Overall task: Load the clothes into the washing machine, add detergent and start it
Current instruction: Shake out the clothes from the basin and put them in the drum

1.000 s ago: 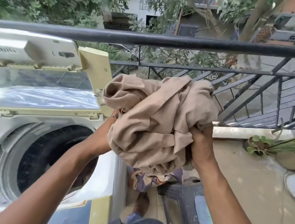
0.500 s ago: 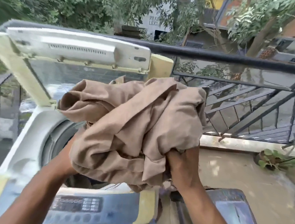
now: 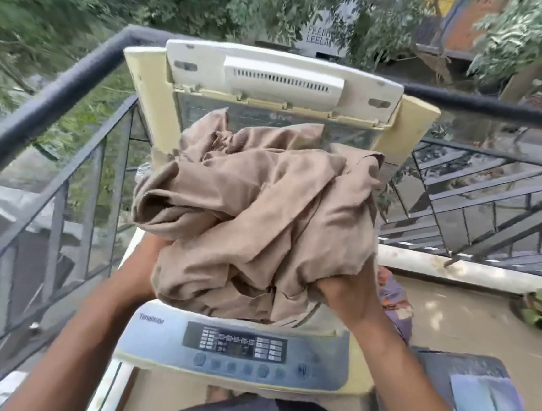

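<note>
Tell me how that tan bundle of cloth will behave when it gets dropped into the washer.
The tan cloth bundle is creased and sagging, so it is probably floppy. Both the left hand and right hand hold it up, suggesting bulk rather than weight. It will likely slump and spread, not roll.

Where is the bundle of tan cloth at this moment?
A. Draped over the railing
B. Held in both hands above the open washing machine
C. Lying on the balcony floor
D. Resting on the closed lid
B: both the left hand and the right hand grip the tan cloth from below, over the washing machine, whose lid stands raised behind it.
</note>
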Demonstrator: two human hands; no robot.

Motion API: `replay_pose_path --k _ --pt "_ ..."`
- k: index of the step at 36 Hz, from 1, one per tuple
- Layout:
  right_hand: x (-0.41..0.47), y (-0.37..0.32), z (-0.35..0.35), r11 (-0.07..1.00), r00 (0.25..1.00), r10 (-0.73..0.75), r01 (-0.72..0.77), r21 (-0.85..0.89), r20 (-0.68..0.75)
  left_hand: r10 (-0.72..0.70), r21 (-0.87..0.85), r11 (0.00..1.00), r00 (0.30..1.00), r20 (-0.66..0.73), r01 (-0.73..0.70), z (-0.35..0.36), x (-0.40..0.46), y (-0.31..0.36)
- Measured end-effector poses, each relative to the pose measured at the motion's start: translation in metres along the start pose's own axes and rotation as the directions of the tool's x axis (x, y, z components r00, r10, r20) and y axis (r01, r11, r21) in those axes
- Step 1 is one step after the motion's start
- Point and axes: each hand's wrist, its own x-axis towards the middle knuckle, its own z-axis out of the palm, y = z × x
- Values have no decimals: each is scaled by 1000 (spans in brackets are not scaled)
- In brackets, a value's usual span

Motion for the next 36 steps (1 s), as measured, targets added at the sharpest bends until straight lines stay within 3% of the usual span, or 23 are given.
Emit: replay_pose_path --k 1,2,3,5,6,8,9,10,12,17,22,26,29,31,33,36 --pt "2 2 0 1000 1000 5 -5 -26 -15 42 158 987 999 4 -42 -4 9 -1" --pt "4 3 1 999 1000 -4 4 -32 -9 265 280 931 961 -72 -236 -10 23 -16" --pt "7 0 3 997 999 -31 30 -67 -12 554 269 810 830 -63 -520 -11 36 -32" --pt "12 -3 11 988 994 -109 107 -109 -9 863 283 456 497 89 -844 -23 68 -66" --pt "14 -2 15 979 986 -168 165 -117 -14 902 272 349 400 162 -897 -25 82 -78" --pt "19 3 20 959 970 -242 241 -149 9 935 155 232 264 238 -960 -22 96 -76" --pt "21 5 22 944 963 -269 269 -189 28 943 74 247 257 210 -966 -18 94 -66" --pt "23 10 24 926 956 -290 291 -242 40 943 -4 299 295 156 -954 -11 97 -62" --pt "25 25 26 889 951 -298 307 -339 80 904 -129 414 389 179 -901 2 106 -58" --pt "42 51 39 856 965 -185 250 -453 184 794 -40 554 514 323 -831 28 151 -57" --pt "55 81 52 821 971 -145 224 -526 188 831 2 489 467 303 -872 37 175 -63" --pt "59 110 58 632 932 -234 361 -686 275 800 143 460 480 361 -876 42 197 -79" --pt "56 141 66 391 906 54 368 -843 421 686 384 411 558 468 -827 42 216 -104" --pt "56 158 72 232 845 331 359 -904 420 513 590 376 691 510 -715 45 222 -115" --pt "58 169 75 166 756 556 307 -937 346 411 691 415 799 438 -592 48 223 -115" --pt "64 163 79 84 628 729 315 -945 274 441 700 465 828 348 -542 52 217 -96"
